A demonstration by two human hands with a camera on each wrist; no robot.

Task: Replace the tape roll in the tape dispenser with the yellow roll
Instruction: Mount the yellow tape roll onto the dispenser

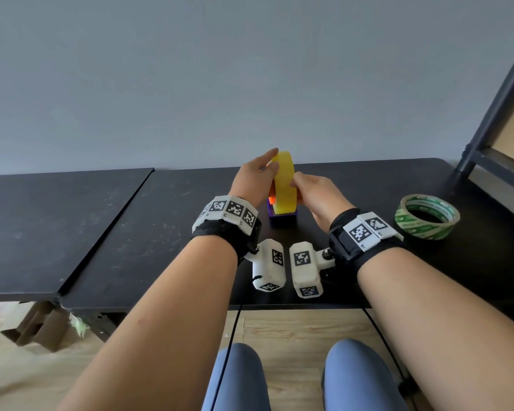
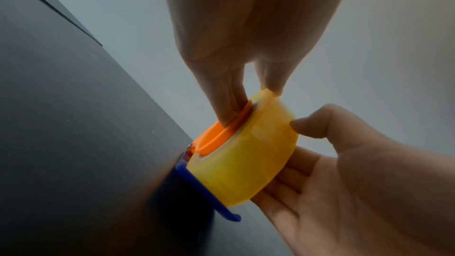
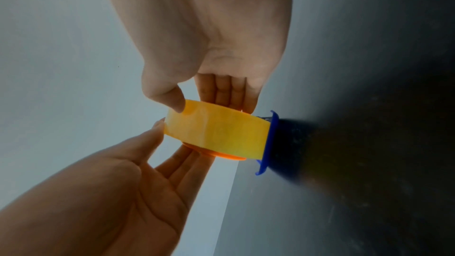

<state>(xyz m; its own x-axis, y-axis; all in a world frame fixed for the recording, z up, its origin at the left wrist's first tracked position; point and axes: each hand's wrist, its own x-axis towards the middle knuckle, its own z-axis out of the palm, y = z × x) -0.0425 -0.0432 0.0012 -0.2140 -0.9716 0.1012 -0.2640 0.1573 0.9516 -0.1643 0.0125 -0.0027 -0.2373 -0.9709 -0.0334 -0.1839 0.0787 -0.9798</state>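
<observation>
At the middle of the black table point(image 1: 166, 232), the yellow roll point(image 1: 284, 182) is seen standing on edge on the blue dispenser point(image 1: 282, 217), its axis lying level and running left to right — from one hand toward the other. An orange hub point(image 2: 216, 133) is seated in the core and projects on the left face; whether it is fully home in the cradle cannot be told. The left hand point(image 1: 254, 180) is placed against that left face, straight fingers point(image 2: 229, 104) touching the hub and the thumb resting on the top of the rim. The right hand point(image 1: 318, 194) is set on the opposite face, fingers laid flat along it and the thumb bent onto the outer band, so the roll is pinched. Both hands are equally near; the roll lies directly between them. Its tape is translucent yellow, smooth and glossy, with no free end visible. A green roll point(image 1: 427, 216) lies flat well to the right, untouched. It is judged that seating is under way, and that the next move depends on a straight downward push.
</observation>
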